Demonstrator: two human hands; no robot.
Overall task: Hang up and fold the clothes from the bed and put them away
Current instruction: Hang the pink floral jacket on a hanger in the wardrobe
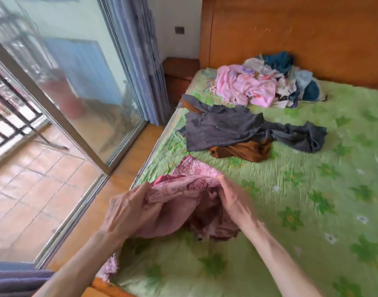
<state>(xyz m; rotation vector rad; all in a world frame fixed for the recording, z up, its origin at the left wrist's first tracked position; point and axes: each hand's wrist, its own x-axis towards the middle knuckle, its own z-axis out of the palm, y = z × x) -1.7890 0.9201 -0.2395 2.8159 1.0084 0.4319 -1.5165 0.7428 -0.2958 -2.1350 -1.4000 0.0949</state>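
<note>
— Near the bed's left edge, how is the pink rose-patterned cloth garment [183, 187] held?

— Its bunched upper edge is gripped by both hands, left [128, 211] and right [233, 198]. Soft, light, limp handling is expected; corners should be taken.

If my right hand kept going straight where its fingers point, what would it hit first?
Probably the brown garment, after bare green bedspread; the right hand, gripping the pink floral cloth, points up the bed. Depth is uncertain.
</note>
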